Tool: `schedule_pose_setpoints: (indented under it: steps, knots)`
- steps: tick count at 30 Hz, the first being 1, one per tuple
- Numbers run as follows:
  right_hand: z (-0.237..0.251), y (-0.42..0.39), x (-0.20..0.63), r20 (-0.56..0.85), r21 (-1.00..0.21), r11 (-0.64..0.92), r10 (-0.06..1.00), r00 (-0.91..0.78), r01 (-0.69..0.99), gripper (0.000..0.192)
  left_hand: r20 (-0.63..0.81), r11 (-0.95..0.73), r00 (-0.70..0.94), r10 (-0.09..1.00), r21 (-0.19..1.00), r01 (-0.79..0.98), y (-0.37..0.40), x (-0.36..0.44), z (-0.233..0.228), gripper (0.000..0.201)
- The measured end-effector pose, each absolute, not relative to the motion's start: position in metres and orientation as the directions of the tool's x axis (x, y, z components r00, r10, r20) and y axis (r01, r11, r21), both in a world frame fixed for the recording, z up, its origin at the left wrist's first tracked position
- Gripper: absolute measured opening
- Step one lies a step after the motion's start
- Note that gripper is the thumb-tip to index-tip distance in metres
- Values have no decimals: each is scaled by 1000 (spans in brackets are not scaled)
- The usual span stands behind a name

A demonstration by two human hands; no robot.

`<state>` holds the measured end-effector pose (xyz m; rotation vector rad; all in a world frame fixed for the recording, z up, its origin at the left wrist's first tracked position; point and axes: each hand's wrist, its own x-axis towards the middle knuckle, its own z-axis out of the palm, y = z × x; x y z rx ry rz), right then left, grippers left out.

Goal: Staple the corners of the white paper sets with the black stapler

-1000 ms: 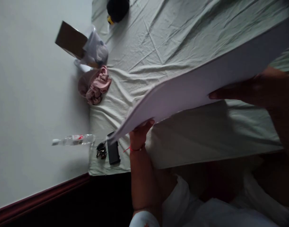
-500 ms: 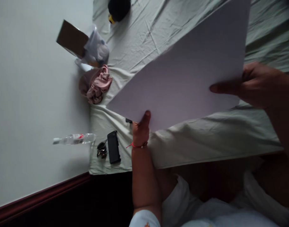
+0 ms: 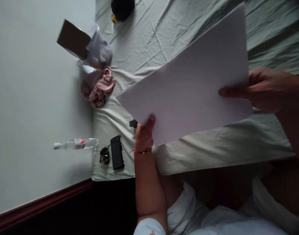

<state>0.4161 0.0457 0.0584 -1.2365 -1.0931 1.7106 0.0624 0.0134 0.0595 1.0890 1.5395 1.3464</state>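
Note:
A plain white sheet of paper [image 3: 188, 85] is held up over a pale cloth-covered surface, its long side slanting up to the right. My left hand [image 3: 144, 133] grips its lower left edge, thumb on the face toward me and fingers hidden behind. At the right edge, my right hand [image 3: 259, 89] pinches the paper the same way, thumb lying flat across it. A red string bracelet [image 3: 142, 151] circles my left wrist. Just left of that hand, a small black object [image 3: 133, 123] peeks out, too little of it showing to name.
Left of my forearm lie a black case-like object [image 3: 117, 152], a dark bunch that may be keys [image 3: 104, 154] and a clear plastic bottle [image 3: 77, 144]. Farther back are pink cloth [image 3: 102, 88], a plastic bag [image 3: 99, 49], a brown box [image 3: 74, 39] and a black round object [image 3: 123, 9].
The paper's upper edge has tipped down toward me, and its far right corner has dropped into view. Its left corner has shifted slightly right and up. Both hands keep their hold.

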Motion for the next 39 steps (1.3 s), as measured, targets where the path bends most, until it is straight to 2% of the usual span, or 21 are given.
schedule_pose_setpoints:
  steps: [3,6,9,13,15,18,24,32,39]
  knots:
    - [62,46,421,-361,-930,-367,896,-260,25,22,-37,68,-288,957,993,99,13,61,61,65]
    - [64,45,424,-370,-928,-367,894,-251,63,15,-34,64,-279,960,993,100,9,58,62,54]
    - [64,45,422,-395,-917,-396,895,-205,42,18,78,-5,-312,947,974,226,4,56,66,46]
    - [62,45,414,-421,-907,-419,896,-142,41,22,362,-166,-490,793,902,398,3,56,75,37]
    - [62,45,408,-456,-890,-453,885,-96,52,21,388,-166,-590,708,904,394,5,54,79,33]
    - [64,44,397,-505,-863,-505,858,-94,29,14,349,-97,-680,644,920,380,7,50,82,32]
    - [68,42,376,-537,-833,-549,833,-133,-72,2,333,-13,-694,638,906,422,7,41,77,28]
    - [67,43,372,-569,-822,-569,821,-55,0,4,383,-1,-635,671,857,515,11,29,67,19]
    - [60,43,377,-523,-851,-525,847,-98,6,11,390,-42,-522,758,829,558,14,24,53,18]
